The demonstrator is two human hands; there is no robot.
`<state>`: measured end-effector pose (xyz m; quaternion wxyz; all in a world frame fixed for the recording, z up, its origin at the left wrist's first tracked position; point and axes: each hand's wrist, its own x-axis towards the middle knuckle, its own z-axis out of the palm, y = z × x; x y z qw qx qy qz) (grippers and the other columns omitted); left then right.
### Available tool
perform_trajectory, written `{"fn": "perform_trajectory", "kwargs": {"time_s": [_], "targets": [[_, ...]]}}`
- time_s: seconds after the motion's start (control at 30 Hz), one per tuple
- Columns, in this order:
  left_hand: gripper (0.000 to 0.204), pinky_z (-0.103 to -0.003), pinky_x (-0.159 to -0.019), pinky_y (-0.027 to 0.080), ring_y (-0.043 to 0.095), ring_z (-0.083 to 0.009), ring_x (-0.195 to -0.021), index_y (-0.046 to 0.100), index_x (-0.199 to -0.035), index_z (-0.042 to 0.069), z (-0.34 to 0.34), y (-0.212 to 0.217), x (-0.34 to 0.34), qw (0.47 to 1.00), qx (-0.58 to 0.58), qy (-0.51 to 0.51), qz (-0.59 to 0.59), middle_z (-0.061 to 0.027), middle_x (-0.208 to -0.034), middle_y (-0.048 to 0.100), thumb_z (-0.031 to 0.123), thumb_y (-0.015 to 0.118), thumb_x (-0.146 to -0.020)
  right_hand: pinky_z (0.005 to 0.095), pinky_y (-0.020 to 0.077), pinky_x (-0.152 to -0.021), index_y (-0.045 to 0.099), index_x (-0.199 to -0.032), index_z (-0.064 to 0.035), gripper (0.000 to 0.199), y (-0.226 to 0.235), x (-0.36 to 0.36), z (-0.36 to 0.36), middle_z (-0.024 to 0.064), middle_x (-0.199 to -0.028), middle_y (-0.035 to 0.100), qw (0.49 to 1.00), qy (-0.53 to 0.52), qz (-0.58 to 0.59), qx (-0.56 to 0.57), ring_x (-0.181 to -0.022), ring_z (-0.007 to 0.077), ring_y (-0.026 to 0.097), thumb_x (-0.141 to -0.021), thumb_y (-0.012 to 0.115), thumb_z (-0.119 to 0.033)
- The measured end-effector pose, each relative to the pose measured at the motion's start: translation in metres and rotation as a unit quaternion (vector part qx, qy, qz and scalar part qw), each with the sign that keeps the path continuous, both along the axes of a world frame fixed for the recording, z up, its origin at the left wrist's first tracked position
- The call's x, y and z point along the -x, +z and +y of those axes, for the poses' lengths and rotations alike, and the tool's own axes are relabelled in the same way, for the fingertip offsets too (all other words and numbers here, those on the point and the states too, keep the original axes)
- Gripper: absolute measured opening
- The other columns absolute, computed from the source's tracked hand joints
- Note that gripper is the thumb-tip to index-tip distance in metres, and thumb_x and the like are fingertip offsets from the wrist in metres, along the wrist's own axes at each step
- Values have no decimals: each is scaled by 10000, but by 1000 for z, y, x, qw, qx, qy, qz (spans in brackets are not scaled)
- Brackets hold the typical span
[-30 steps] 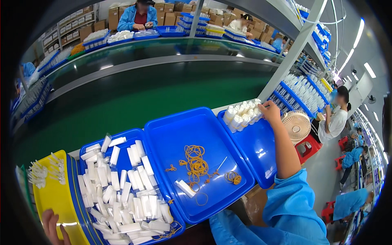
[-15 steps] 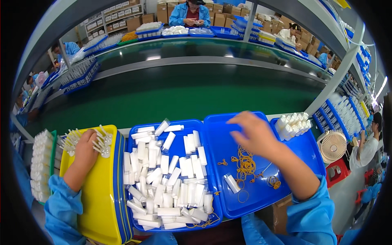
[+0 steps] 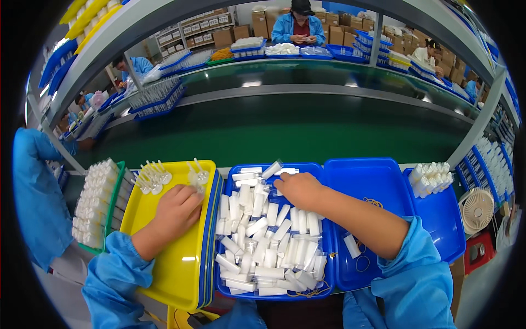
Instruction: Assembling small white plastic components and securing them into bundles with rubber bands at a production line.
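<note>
My left hand [image 3: 176, 213] is over the yellow tray [image 3: 164, 274], its fingers closed around a small clear-and-white stemmed piece [image 3: 195, 180]. Similar pieces with clear round bases and upright white stems [image 3: 153, 177] stand at that tray's far end. My right hand [image 3: 300, 190] reaches across to the far part of a blue tray [image 3: 262, 296] heaped with white tubes in clear wrappers [image 3: 268, 272]. Its fingers curl down at the tubes; the fingertips are partly hidden, so whether they grip one is unclear. One wrapped tube [image 3: 285, 171] lies just beyond them.
Right of the heap, another blue tray [image 3: 361, 172] holds a wrapped tube [image 3: 352, 246] and rubber bands [image 3: 373, 202]. Bundled white tubes [image 3: 431, 179] stand farther right, near a fan [image 3: 476, 210]. More bundles [image 3: 96, 203] fill a green tray at left. A green conveyor [image 3: 307, 129] runs beyond; co-workers sit across.
My right hand has moved left from above the rubber-band tray to the heap of wrapped tubes. My left hand has drawn a stemmed piece away from the group. The view has turned left.
</note>
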<state>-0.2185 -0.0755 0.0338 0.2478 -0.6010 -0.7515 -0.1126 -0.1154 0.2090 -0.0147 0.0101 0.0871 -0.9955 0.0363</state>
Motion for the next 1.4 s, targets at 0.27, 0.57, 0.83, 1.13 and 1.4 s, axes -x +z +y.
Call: {"fn": "perform_trajectory", "kwargs": {"time_s": [0.27,0.57,0.83,1.13,1.4], "targets": [[181,-387,-639,471,560,-337,-757,528,-907,52,-12,-10,4,979,-18,126,-159,-141,-943,505,42,608,-745,326,490,-659,360,-1214,-63,525,47,-69,-15,162,-964,552,938,-115,-12,325,-768,233,612,-731,555,5],[312,-418,-740,469,582,-325,-830,530,-971,40,-55,43,-165,939,-113,-157,-285,-173,-941,558,-9,654,-689,221,443,-707,118,-1388,-126,753,61,-154,-21,74,-973,508,624,-133,-101,764,-835,92,528,-799,547,65],[299,-346,-732,463,566,-274,-803,492,-961,-11,30,-36,-201,815,-253,-168,-494,-180,-947,547,-28,642,-703,219,441,-620,201,-1386,-97,661,49,-156,-40,46,-922,535,549,-152,-79,818,-759,78,517,-833,551,-2],[237,-314,-646,478,600,-230,-691,587,-901,-2,47,-52,-214,722,-289,-176,-603,-159,-821,611,-10,693,-690,222,421,-619,209,-1399,-126,645,36,-166,-41,81,-884,543,437,-193,-33,878,-740,105,508,-849,537,-44],[152,-317,-630,474,591,-235,-682,626,-856,-7,58,-46,-208,737,-254,-236,-580,-134,-798,616,13,680,-716,230,439,-671,268,-1384,-101,564,29,-169,-39,71,-906,577,363,-180,-71,911,-779,104,532,-877,509,-52]]}}
